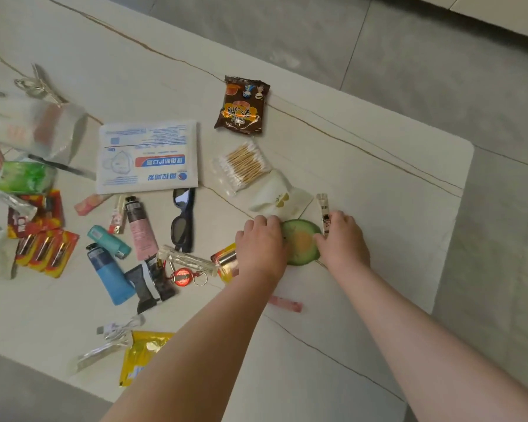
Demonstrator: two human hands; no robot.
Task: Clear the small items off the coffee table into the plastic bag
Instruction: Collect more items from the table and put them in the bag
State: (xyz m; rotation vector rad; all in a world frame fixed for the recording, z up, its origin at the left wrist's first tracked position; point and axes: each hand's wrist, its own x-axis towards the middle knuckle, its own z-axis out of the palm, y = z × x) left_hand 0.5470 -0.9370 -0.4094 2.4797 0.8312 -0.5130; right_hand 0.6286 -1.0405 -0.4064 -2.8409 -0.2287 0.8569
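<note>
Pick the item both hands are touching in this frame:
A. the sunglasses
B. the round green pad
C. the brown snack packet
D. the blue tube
B: the left hand and right hand flank the round green pad with fingers on its edges; the other three lie untouched.

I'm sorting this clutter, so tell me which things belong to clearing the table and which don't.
Part of the job:
green round item between both hands
cotton swabs
snack packet
sunglasses
mask packet

Just there:
coffee table
tiled floor
</note>
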